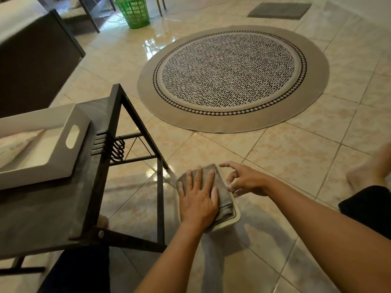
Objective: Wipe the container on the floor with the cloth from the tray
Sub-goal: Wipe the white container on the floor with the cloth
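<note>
A pale rectangular container (pixel 236 216) lies on the tiled floor, mostly covered by a folded grey-brown cloth (pixel 222 193). My left hand (pixel 197 197) presses flat on the cloth, fingers spread. My right hand (pixel 245 179) hovers at the container's right edge, fingers curled and apart; whether it touches the rim I cannot tell. The white tray (pixel 53 163) with a handle slot sits on the dark side table at the left.
The black metal-framed side table (pixel 118 123) stands just left of the container, one leg close to the cloth. A round patterned rug (pixel 232 79) lies ahead. A green basket (pixel 133 11) and grey mat (pixel 279 10) are far back. My foot (pixel 372 168) is at right.
</note>
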